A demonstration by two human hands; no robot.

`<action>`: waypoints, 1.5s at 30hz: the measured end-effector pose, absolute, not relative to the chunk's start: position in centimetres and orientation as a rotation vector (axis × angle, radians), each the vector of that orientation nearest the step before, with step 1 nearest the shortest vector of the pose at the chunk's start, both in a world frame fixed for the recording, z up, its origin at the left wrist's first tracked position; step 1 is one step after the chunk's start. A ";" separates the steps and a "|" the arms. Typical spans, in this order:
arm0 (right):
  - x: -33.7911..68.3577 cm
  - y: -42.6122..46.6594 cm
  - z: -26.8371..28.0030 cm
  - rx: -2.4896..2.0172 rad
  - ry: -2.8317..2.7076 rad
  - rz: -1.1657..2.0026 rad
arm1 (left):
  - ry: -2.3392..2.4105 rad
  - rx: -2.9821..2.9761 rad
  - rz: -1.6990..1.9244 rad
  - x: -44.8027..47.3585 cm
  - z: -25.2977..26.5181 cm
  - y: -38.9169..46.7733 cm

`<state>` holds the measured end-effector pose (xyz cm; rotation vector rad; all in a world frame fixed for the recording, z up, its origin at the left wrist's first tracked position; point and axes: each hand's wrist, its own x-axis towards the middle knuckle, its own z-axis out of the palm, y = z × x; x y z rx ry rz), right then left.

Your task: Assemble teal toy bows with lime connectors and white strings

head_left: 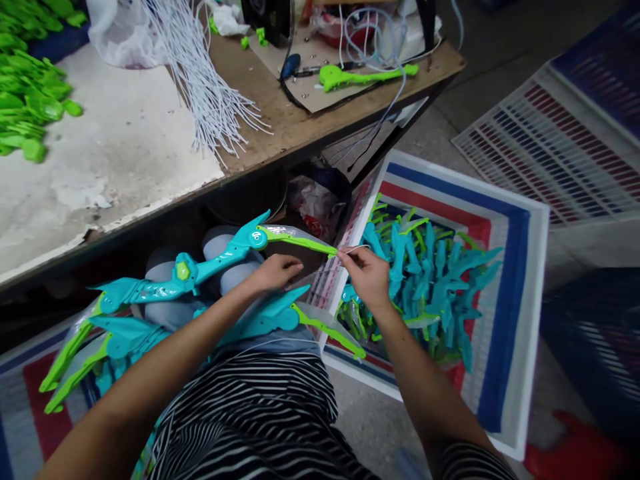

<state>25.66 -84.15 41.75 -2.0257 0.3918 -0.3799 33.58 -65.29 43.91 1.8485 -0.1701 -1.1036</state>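
Note:
A turquoise toy bow [220, 263] with lime-green limbs lies across my lap. My right hand [369, 275] pinches the tip of its right green limb [303, 241]. A short loop of white cord [359, 247] shows at those fingertips. Just below that limb is my left hand [280, 272], its fingers curled together; whatever they may hold is hidden. A second turquoise bow [270, 313] rests nearer my body, partly covered by my left forearm. Its right green limb points down toward the crate, and a white cord [273, 340] runs across my lap beside it.
On my right, a white crate [537, 267] with a striped lining holds many turquoise and green bows [425, 280]. The bench [280, 133] ahead carries a bundle of white cords [205, 80], green parts [35, 100] and a green limb [365, 77]. Slatted crates [555, 140] stand farther right.

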 end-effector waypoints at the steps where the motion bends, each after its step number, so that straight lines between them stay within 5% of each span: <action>1: 25.8 -84.1 41.7 -2.047 0.384 -0.386 | -0.073 1.750 -1.149 33.8 43.4 -66.1; 15: 26.2 -84.4 41.5 -2.299 0.258 -0.360 | 0.243 1.048 -1.359 33.7 39.6 -70.9; 25: 26.5 -84.4 41.4 -2.580 0.209 -0.504 | 0.183 1.161 -1.321 33.8 39.9 -70.4; 31: 30.5 -83.2 41.1 -2.803 -0.259 -0.059 | 0.071 1.579 -1.232 34.0 41.6 -69.3; 39: 32.8 -83.9 43.8 -3.057 -0.551 0.096 | 0.060 1.618 -0.835 34.3 48.6 -51.1; 45: 33.9 -85.2 43.3 -3.066 -0.557 -0.032 | 0.474 1.189 -0.028 29.2 53.8 -36.6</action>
